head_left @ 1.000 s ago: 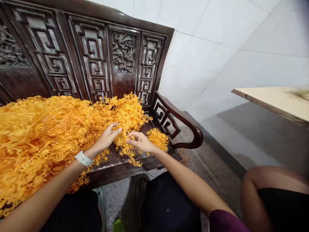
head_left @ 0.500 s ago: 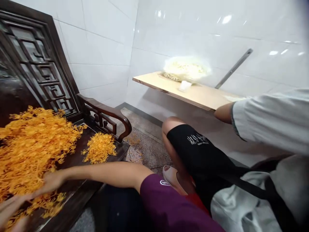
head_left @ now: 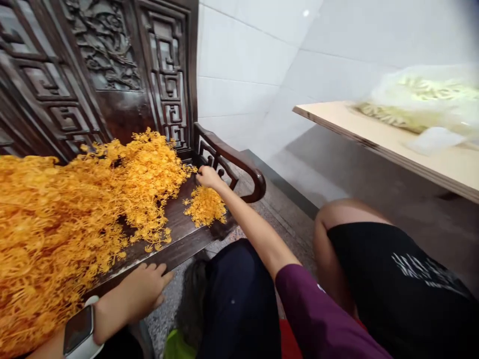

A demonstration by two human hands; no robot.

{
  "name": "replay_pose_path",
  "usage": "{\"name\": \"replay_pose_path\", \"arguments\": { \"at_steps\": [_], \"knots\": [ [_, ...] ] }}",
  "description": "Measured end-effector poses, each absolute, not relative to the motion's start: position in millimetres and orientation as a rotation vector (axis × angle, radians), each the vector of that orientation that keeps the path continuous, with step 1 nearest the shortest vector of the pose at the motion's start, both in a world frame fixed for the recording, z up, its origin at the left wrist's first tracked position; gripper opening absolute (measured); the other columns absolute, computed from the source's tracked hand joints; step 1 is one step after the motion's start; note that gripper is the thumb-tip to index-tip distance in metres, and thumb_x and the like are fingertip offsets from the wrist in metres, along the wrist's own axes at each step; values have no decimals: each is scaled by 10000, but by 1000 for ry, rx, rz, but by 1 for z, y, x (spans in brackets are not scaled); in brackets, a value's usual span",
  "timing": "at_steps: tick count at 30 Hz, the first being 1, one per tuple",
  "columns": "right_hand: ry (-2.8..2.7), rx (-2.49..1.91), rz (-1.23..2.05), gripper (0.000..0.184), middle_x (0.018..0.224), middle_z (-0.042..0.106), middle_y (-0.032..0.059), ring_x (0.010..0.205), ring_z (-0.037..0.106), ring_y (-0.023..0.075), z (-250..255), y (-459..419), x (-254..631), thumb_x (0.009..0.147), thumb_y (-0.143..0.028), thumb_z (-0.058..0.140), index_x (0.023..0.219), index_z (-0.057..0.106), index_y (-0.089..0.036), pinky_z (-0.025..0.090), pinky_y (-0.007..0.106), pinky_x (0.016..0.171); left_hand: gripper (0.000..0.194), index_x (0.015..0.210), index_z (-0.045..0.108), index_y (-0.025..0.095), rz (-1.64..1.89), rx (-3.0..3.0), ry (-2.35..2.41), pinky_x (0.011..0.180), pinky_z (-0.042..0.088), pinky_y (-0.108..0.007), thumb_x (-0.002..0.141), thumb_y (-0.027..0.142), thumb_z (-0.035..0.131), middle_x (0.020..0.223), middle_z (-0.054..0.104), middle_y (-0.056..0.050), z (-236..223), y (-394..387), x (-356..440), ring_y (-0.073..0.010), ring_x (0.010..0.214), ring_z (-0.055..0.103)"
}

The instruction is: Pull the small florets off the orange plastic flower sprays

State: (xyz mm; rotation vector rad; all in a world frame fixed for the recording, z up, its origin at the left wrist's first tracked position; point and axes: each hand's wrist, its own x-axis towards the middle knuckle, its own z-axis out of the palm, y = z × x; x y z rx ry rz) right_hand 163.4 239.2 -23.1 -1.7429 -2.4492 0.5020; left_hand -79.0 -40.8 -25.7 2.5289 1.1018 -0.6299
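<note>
A big heap of orange plastic sprigs [head_left: 71, 209] covers the seat of a dark carved wooden bench [head_left: 175, 234]. A small separate pile of orange pieces [head_left: 205, 205] lies near the bench's right armrest [head_left: 239, 167]. My right hand [head_left: 208, 177] reaches out over that small pile, fingers curled together; what it holds, if anything, is hidden. My left hand [head_left: 144, 288], with a smartwatch [head_left: 78, 331] on the wrist, rests on the bench's front edge, fingers bent over the wood and nothing visible in them.
Another person's bare knee and black shorts [head_left: 377, 264] are close on my right. A light wooden board [head_left: 404, 144] juts from the white tiled wall and carries a blurred bag of pale pieces [head_left: 422, 99]. The floor between is grey speckled stone.
The view has swung back left toward the bench. My right hand has moved from the big heap to above the small pile. My left hand has dropped to the seat's front edge.
</note>
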Motion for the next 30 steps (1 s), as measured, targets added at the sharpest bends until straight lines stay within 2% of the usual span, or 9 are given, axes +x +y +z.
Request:
{"name": "replay_pose_path", "arguments": {
  "at_steps": [3,8,14,18,20,22,25,27,30],
  "knots": [
    [-2326,-1943,149,411,1446,634,136,1269,660,294,-35,281,154,1038,-379,692,1390,641,-174,572,539,1068,488,1484,663,186,-663,2451,1083,1007,564,-601,1006,277,623,1318,724,-240,-17,-48,-73,-424,1182,719],
    [-2225,-2063,-92,426,1451,631,137,1271,661,299,-62,323,124,1034,-371,701,1406,633,-174,582,533,1060,531,1535,606,122,-707,2367,1152,1086,519,-593,1027,273,613,1431,666,-282,-19,-45,-70,-425,1290,670],
    [-2213,-2096,13,414,1374,668,140,1186,699,275,-75,342,107,1028,-372,713,1369,649,-147,615,487,999,436,1446,679,109,-729,2343,1146,1069,524,-565,1034,135,540,1375,711,-255,-24,-43,-75,-394,1252,704],
    [-2200,-2031,139,377,1325,692,146,1162,710,272,-57,329,112,1025,-350,718,1324,669,-126,610,480,1002,289,1246,754,84,-460,2649,1051,889,545,-446,1001,108,602,1123,787,-190,-35,-44,-71,-326,1034,757],
    [-2146,-1972,155,325,1304,707,194,1201,702,311,-47,296,130,1047,-295,666,1303,674,-94,568,499,1058,168,1101,764,95,-130,2851,945,755,499,-392,1003,160,645,958,771,-130,-32,-49,-61,-272,887,726],
    [-2062,-1912,171,311,1299,717,232,1240,688,346,-43,236,156,1086,-281,559,1305,664,-85,532,495,1089,163,968,742,138,265,2956,698,674,434,-374,1035,232,627,861,714,-73,-24,-60,-43,-231,800,659],
    [-1873,-1836,288,424,1314,732,188,1192,712,307,-54,108,195,1113,-414,459,1380,617,-125,584,426,1002,242,935,740,193,625,2929,120,699,414,-355,1075,223,545,911,697,-52,-22,-94,5,-190,805,613],
    [-1390,-1513,789,446,1308,757,136,1154,735,305,-69,15,211,1026,-462,616,1377,650,-190,589,446,1007,224,921,786,214,581,2889,-164,677,409,-355,1020,148,596,892,735,-70,-37,-127,47,-179,763,620],
    [-837,-1355,1259,510,1222,799,83,1069,772,296,-92,-101,223,875,-462,812,1329,686,-268,595,476,1013,236,678,768,242,206,2743,-153,580,376,-358,913,262,750,735,749,-56,-80,-182,106,-207,687,664]
  ]
}}
